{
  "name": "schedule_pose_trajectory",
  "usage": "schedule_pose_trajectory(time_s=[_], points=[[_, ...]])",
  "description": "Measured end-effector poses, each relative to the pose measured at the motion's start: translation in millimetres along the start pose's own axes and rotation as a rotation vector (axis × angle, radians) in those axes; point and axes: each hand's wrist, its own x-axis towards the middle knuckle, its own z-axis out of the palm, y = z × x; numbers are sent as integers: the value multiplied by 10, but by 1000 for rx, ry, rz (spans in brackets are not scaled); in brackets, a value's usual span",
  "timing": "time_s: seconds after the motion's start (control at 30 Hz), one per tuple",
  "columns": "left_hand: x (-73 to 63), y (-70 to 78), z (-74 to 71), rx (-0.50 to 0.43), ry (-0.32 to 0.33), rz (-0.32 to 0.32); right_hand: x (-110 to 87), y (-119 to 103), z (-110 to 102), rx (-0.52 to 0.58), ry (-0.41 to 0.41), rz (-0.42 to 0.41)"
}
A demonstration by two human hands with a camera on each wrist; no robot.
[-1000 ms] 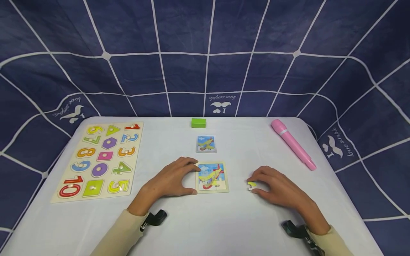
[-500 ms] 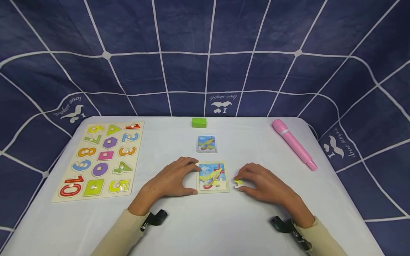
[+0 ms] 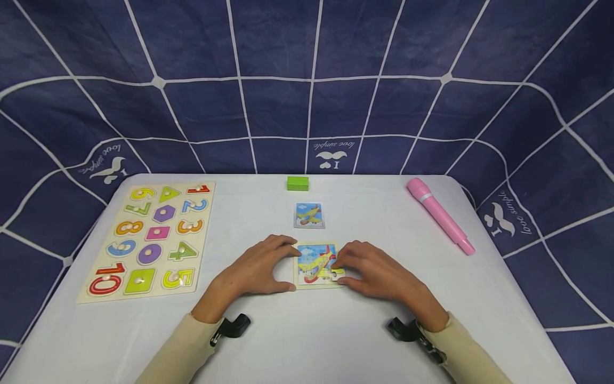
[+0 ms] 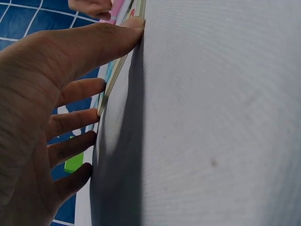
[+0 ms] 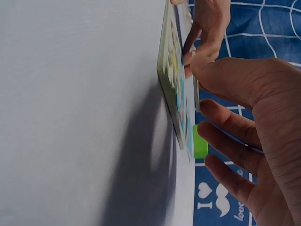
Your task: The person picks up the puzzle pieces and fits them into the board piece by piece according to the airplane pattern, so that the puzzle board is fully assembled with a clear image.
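Observation:
A small square jigsaw board (image 3: 316,286) with a yellow airplane picture lies on the table in front of me. My left hand (image 3: 259,266) rests at its left side. In the left wrist view, the thumb (image 4: 134,28) and straight fingertips touch the board's edge (image 4: 113,84). My right hand (image 3: 384,274) pinches a yellow-and-white jigsaw piece (image 3: 338,274) over the board's lower right part. Seen from the right wrist, the thin piece (image 5: 196,94) is held between thumb and index finger, just above the board's surface, tilted against it.
Behind the board lies a small airplane picture card (image 3: 309,215), with a green block (image 3: 298,184) farther back. A board of number and shape pieces (image 3: 203,234) lies on the left. A pink microphone-shaped wand (image 3: 441,216) lies at the right. Dark blue gridded cloth (image 3: 273,112) surrounds the table.
My right hand has moved left with the jigsaw piece, from the bare table on the right to over the board's lower right part. My left hand has stayed at the board's left edge.

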Motion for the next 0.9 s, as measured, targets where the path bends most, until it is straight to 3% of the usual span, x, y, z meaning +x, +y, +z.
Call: schedule_pose_trajectory(time_s=[0.9], points=[[-7,7,-2,-12,-4,-9,87,-35,173,-26,-25,-26]])
